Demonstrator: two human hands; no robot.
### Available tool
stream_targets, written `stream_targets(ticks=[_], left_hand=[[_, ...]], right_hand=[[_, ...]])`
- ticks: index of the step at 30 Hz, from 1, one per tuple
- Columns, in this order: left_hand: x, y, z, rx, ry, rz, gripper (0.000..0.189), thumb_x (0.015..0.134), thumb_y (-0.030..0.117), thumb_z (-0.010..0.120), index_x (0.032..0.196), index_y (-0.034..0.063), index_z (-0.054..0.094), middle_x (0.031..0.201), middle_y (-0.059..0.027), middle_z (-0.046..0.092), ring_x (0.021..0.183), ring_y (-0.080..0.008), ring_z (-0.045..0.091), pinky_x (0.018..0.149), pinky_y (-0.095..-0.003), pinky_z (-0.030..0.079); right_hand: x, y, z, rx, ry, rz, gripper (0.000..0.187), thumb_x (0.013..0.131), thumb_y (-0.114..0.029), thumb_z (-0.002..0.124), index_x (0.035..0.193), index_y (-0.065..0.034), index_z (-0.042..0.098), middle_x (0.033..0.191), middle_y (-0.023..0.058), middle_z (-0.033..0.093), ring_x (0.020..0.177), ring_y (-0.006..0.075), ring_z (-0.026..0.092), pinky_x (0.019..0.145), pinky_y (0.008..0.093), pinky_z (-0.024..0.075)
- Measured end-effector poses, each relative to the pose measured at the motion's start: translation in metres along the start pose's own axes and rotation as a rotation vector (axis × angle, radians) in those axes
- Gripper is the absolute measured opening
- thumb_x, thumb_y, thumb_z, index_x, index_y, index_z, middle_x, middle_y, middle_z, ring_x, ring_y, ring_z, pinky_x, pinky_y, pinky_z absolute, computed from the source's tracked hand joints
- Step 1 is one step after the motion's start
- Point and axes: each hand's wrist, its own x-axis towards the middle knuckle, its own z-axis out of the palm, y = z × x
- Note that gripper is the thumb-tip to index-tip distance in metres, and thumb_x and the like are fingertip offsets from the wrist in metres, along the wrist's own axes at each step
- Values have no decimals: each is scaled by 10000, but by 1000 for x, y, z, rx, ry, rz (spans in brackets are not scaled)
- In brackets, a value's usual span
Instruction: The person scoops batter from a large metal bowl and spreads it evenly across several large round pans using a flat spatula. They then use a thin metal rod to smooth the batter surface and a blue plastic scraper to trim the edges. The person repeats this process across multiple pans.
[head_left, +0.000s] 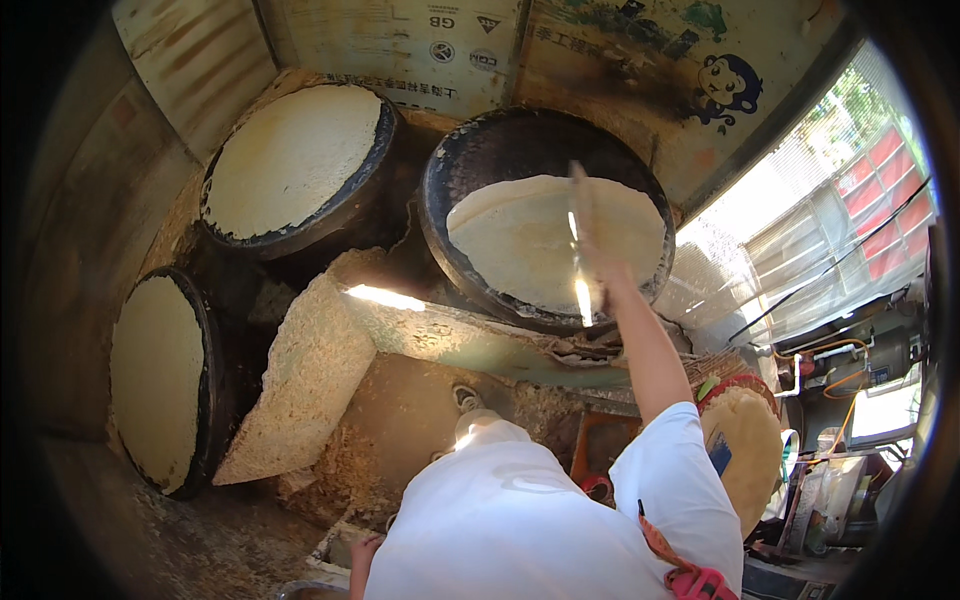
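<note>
In my right hand (613, 274) is the end of a long, flat, blade-like tool (580, 199), blurred and reaching away over a round black griddle (525, 139). Beneath the tool a thin, pale sheet of batter or flatbread (517, 232) covers the near part of that griddle, while dark surface shows on the far side. A faint band runs along the sheet's far edge. My left hand (365, 551) hangs low beside my body, partly hidden by my white shirt, near a small ledge; whether it holds anything is unclear.
Two more black griddles, one at the upper left (388, 150) and one at the left (206, 360), carry pale sheets. A rough low partition (307, 375) stands between them and me. A round pale stack (739, 442) sits at my right. Printed panels (465, 45) form the back wall.
</note>
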Motion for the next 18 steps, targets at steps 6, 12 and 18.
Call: stream_targets(ticks=[6,12,18], left_hand=[[-48,61,-3,-370,-81,-213,319,831,8,513,1145,-19,554,864,-150,662,709,-216,645,611,-337,525],[-44,39,8,-122,-14,-82,344,835,9,525,1177,-17,539,944,-150,656,790,-219,644,658,-328,518],[31,-36,2,55,-89,-74,319,844,43,541,1157,-14,563,982,-132,653,856,-214,637,715,-321,509]], right_hand=[[-58,-1,71,-657,-104,-918,468,723,-379,687,1095,-108,602,691,100,604,615,232,568,585,363,451],[-23,14,67,-1114,-25,-961,465,833,-407,563,1231,-171,518,786,156,633,691,267,611,649,391,487],[89,24,-30,-924,454,-393,435,847,-493,524,1039,-117,628,878,157,648,760,282,623,637,435,500]])
